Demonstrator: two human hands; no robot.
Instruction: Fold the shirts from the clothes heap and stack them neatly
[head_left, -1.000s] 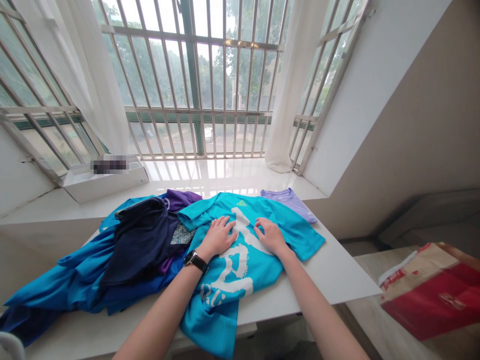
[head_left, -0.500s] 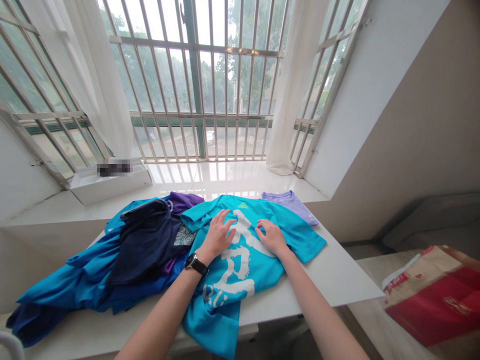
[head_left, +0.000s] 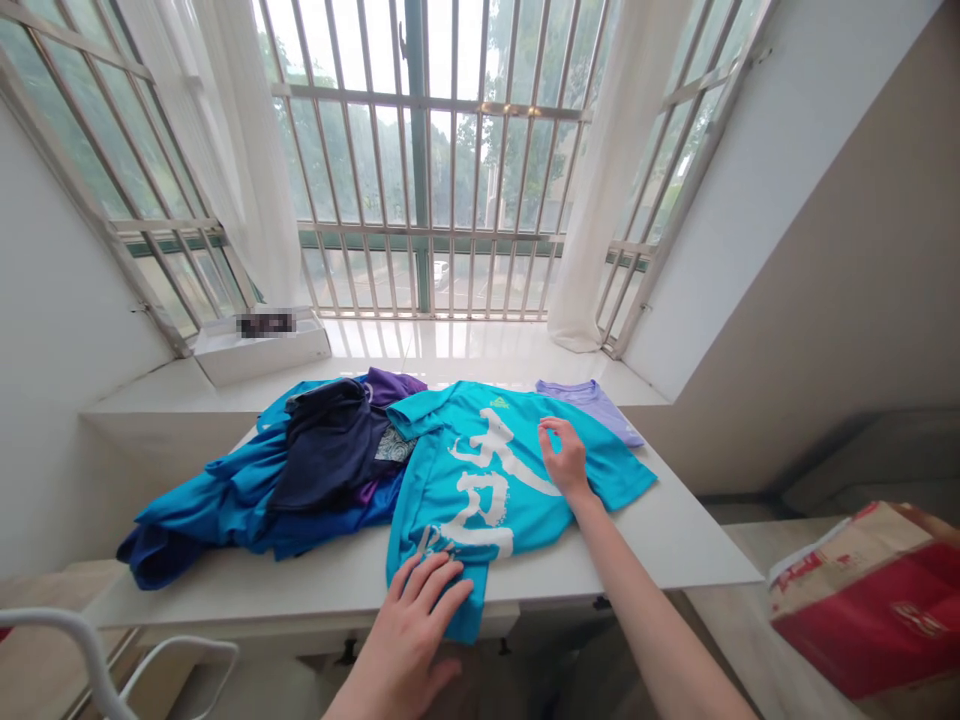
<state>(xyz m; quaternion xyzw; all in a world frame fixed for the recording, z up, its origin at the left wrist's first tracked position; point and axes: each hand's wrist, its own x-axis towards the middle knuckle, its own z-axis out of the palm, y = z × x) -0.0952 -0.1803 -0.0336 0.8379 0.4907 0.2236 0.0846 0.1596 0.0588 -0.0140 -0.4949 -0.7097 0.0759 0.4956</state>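
A turquoise T-shirt [head_left: 442, 480] with large white brush-style lettering lies spread, front up, on the white table. My left hand [head_left: 420, 615] is over its lower hem at the table's near edge, palm down, fingers spread and nothing gripped. My right hand [head_left: 564, 458] is above the shirt's chest, right of the lettering. Its fingers curve loosely with no cloth visibly pinched; whether they touch the shirt I cannot tell. Left of the shirt is a heap of blue and purple clothes [head_left: 232, 495], with a dark navy garment [head_left: 330, 445] on top. Behind its right sleeve lies a folded lavender shirt [head_left: 600, 408].
The white table [head_left: 660, 555] stands against a window sill [head_left: 420, 350] with barred windows and white curtains. A white box [head_left: 262, 350] sits on the sill at left. A red and tan paper bag [head_left: 870, 610] is at right. A white curved tube frame [head_left: 67, 630] stands at lower left.
My left hand has come down from the shirt's chest to its bottom hem. My right hand stays near the chest. The shirt's lower end lies a little straighter, and the view has shifted left.
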